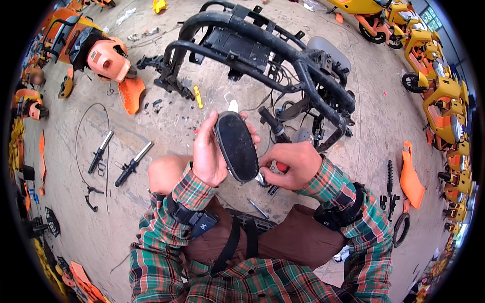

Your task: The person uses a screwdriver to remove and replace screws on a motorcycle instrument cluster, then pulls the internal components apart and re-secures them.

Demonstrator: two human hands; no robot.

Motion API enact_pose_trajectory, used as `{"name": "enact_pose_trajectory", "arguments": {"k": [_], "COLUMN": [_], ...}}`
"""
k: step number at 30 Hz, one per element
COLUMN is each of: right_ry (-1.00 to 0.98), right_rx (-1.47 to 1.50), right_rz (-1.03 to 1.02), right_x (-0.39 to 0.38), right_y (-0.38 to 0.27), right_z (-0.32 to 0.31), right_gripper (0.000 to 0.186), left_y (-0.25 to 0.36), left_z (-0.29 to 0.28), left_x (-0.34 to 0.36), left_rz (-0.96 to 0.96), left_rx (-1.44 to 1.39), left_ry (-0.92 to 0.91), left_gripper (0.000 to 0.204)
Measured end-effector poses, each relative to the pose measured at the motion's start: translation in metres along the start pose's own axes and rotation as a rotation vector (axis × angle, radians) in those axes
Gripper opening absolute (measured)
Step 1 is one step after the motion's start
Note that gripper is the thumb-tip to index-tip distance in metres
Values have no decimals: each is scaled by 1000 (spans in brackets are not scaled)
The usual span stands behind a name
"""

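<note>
My left hand is wrapped round a black oval panel, which looks like a scooter's instrument display. Its dark glossy face is turned up, and a white piece sticks out past its far end. Just right of the panel, my right hand is closed on a small red-handled tool. A bit of shiny metal shows by its fingertips, close to the panel's near right edge. What kind of tool it is cannot be seen, since the fingers cover most of it.
Ahead lies a black scooter frame with loose cables. A yellow piece is on the floor beside it. Two fork tubes and a cable lie to the left. An orange panel and a black ring are right. Yellow scooters line the right side.
</note>
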State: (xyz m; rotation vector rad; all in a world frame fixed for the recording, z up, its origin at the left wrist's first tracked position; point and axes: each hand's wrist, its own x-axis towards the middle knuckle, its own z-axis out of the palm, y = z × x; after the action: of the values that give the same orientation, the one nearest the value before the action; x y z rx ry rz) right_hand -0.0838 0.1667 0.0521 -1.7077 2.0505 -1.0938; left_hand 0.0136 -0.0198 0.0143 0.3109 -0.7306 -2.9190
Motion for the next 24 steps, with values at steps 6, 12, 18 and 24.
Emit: {"name": "enact_pose_trajectory", "arguments": {"k": [6,12,18,24], "right_ry": [-15,29,358,-247], "right_rx": [-57,5,210,204], "right_rz": [84,128,460,992], "right_x": [-3,-2,4,25], "right_y": [-4,-4,2,52], "right_z": [6,8,20,38], "right_gripper": [13,11,13,23], "left_y": [-5,-1,3,10], "left_z": [-8,-6,-8,-7], "left_x": [0,-1,0,-2], "left_rz": [-20,-16,69,182], "left_rx": [-18,-27,56,148], "left_ry": [-7,-3,51,182], "left_gripper": [61,61,60,56]}}
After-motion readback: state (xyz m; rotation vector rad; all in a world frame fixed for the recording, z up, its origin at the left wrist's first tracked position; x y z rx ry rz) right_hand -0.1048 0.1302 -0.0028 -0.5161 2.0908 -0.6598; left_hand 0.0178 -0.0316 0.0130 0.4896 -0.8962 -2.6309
